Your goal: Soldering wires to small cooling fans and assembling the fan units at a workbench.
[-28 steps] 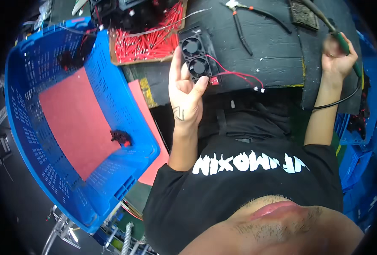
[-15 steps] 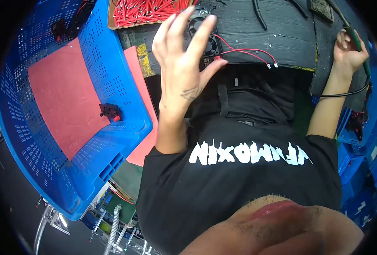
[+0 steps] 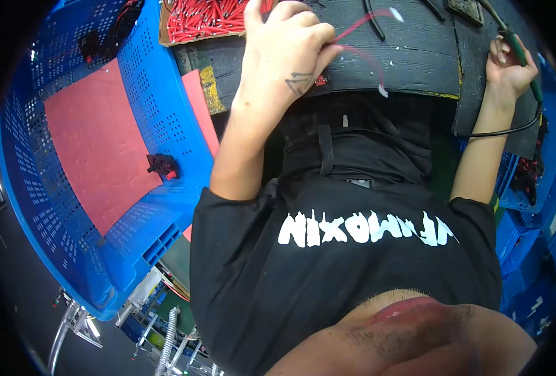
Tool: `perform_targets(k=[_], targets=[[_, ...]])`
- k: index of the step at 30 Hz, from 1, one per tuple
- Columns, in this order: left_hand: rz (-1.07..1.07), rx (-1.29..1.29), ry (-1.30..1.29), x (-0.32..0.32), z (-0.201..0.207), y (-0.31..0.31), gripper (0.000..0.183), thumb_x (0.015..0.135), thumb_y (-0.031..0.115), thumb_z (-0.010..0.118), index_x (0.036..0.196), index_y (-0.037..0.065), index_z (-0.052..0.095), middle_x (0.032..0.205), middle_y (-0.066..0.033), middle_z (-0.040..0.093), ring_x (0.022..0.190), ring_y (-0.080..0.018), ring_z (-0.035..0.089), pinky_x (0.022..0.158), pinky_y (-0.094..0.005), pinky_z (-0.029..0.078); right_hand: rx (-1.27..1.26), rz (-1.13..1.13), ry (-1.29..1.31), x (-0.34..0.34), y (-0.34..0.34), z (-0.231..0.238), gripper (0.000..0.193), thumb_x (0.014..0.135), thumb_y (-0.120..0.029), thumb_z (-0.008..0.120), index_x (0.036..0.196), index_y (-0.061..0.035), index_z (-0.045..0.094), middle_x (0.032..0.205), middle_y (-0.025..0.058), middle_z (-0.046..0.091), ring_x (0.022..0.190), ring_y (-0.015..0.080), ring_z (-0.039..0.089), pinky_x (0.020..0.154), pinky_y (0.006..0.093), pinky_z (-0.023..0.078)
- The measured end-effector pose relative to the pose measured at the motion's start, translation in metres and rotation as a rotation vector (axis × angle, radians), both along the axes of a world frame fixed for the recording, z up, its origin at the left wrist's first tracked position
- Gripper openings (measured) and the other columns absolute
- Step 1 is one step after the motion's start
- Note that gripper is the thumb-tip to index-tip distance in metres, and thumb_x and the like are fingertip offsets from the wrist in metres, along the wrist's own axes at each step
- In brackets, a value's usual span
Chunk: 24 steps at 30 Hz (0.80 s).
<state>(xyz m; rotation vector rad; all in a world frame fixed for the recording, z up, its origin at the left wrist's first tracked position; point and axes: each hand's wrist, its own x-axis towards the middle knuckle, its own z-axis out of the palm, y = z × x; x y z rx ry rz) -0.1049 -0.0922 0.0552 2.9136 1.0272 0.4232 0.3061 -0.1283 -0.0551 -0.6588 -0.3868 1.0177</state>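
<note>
left hand pinching red wires, right hand on green-handled tool

counter point(image 3: 416, 72): dark, worn, yellow marks at its near edge. blue crate point(image 3: 165, 94): left of it, perforated walls. pink sheet point(image 3: 99, 144): lies flat inside the crate. cardboard box point(image 3: 164, 25): on the counter at upper left, filled with slim red pieces point(image 3: 209, 19).

left hand point(image 3: 284, 50): over the counter, back up, fingers curled, thumb and forefinger closed on the wires. right hand point(image 3: 510, 75): palm up at far right, grasping the green-handled tool point(image 3: 515, 47); black cable loops across the forearm.

red wires point(image 3: 356, 27): run rightward from the left fingertips above the counter, blurred. black handles point(image 3: 375, 25): beyond the wires, cut off by the frame. black part point(image 3: 162, 165): in the crate, at the sheet's edge. white wire ends point(image 3: 396, 14): well apart. small red piece point(image 3: 320, 80): just beside the left hand; anything beneath that hand is hidden.
</note>
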Motion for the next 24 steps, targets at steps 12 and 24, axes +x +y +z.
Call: perform_targets(k=[12,24], targets=[[0.391,-0.089,-0.346,0.030,-0.019,0.009,0.029,0.080,0.012,0.079,0.107,0.007,0.070,0.078,-0.0124,0.064,0.071,-0.0316,0.064,0.071,-0.0414,0.050,0.008,0.025,0.011,-0.006,0.001,0.002,0.040,0.088,-0.021,0.046,0.095,0.0127,0.066,0.071,0.0184,0.055,0.053,0.0198,0.041,0.053,0.0296,0.032],[-0.030,-0.113,-0.172,-0.005,-0.023,-0.017,0.056,0.074,0.022,0.084,0.124,0.006,0.066,0.128,-0.0103,0.065,0.118,-0.0316,0.060,0.102,-0.0423,0.046,0.030,0.028,0.019,-0.001,-0.003,-0.004,0.044,0.089,-0.023,0.045,0.101,0.0139,0.066,0.071,0.0196,0.054,0.055,0.0207,0.041,0.057,0.0301,0.035]])
